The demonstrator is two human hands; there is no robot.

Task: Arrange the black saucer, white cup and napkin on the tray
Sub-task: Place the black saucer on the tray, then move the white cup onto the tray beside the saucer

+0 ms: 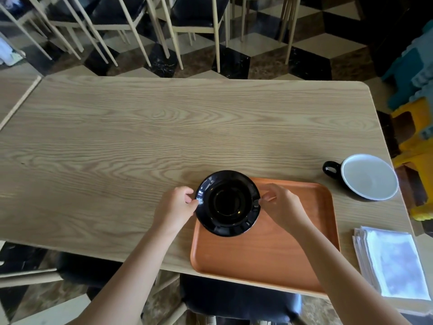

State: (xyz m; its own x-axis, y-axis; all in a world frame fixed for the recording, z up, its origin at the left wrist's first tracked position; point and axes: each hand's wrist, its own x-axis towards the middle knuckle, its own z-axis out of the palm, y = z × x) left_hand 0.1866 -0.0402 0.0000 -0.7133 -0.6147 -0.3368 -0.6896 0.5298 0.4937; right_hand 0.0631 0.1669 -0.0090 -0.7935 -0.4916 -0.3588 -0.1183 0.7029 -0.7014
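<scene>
Scanning from the left: the pale wood-grain table (117, 137) is bare on that side, with light-framed chairs (187, 26) on the checkered floor beyond it.

Left hand (178, 205): fingers curled, thumb and fingertips pinched on the left rim of the glossy black round saucer (228, 204). I read it as gripping, not resting.

Saucer: sits over the far-left corner of the orange-brown rectangular tray (269, 249), its far-left edge overhanging the tray's rim toward the table. I can't tell whether it is fully set down or held just above the surface. Nothing is on it.

Right hand (281, 205): thumb and forefinger nipped on the saucer's right rim, other fingers loosely bent above the tray. So both hands share one object.

Further right, off the tray: the white-lined cup with black outside and black handle (369, 175), upright on the table, handle pointing left, apparently empty. Nearer me, at the table's right edge, the folded white cloth napkin (393, 261), well apart from the cup, just beside the tray.

Judgement: step in hand is placing the saucer, the first of three items; cup and napkin not yet dealt with. Next move, I'd say, calls for shifting the saucer inward so it lies wholly inside the tray's rim, letting go with both hands, then reaching right for the cup. Leave room on the tray for the napkin.
</scene>
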